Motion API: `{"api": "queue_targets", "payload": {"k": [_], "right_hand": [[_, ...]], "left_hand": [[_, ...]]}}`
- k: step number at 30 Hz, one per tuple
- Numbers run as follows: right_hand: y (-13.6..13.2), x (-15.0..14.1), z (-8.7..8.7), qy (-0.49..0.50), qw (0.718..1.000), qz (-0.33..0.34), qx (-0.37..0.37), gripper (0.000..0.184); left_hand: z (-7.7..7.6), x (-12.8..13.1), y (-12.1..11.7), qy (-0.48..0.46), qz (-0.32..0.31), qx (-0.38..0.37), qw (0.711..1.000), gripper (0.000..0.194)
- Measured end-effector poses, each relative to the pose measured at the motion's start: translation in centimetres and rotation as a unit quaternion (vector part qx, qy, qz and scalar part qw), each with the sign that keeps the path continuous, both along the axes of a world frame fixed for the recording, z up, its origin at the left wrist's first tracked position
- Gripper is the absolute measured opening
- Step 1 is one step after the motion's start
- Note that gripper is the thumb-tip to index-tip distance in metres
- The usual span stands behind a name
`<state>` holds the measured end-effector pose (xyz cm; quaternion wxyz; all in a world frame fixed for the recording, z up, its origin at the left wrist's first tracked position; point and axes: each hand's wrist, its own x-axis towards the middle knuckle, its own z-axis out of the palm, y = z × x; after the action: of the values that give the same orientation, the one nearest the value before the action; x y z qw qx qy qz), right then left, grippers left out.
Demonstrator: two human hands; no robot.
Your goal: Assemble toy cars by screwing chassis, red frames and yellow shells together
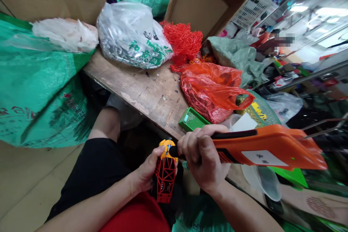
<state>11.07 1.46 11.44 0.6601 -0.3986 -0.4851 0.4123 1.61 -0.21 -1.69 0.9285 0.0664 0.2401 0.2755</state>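
My left hand (145, 170) is closed around a toy crane (165, 179) with a yellow cab and a red lattice boom, held low above my lap. In my right hand (203, 161) is an orange electric screwdriver (261, 146) with a white label, lying nearly level. Its dark tip points left and meets the yellow part of the toy; the exact contact spot is hidden. A metal loop sits at the tool's far end. Just beyond my right hand, a small green perforated basket (194, 119) rests on the table edge.
On the wooden table (136, 87) stand a clear bag of parts (133, 36), red lattice pieces (185, 40) and a red plastic bag (212, 90). A green sack (40, 98) is at left, an open cardboard box (203, 3) behind. A translucent tub (262, 185) lies at right.
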Motion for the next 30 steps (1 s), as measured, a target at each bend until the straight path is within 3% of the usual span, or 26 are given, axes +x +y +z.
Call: {"api": "queue_targets", "payload": {"k": [8, 19, 30], "right_hand": [[0.0, 0.1, -0.5, -0.009, 1.0, 0.004, -0.013, 0.018], [-0.1, 0.1, -1.0, -0.004, 1.0, 0.014, 0.004, 0.009], [-0.1, -0.1, -1.4, 0.001, 1.0, -0.005, -0.013, 0.018]], "left_hand": [[-0.3, 0.1, -0.1, 0.003, 0.007, -0.018, 1.0, 0.053], [0.6, 0.1, 0.0, 0.021, 0.007, -0.017, 1.0, 0.054], [0.2, 0.2, -0.5, 0.039, 0.02, -0.011, 0.999, 0.052]]}}
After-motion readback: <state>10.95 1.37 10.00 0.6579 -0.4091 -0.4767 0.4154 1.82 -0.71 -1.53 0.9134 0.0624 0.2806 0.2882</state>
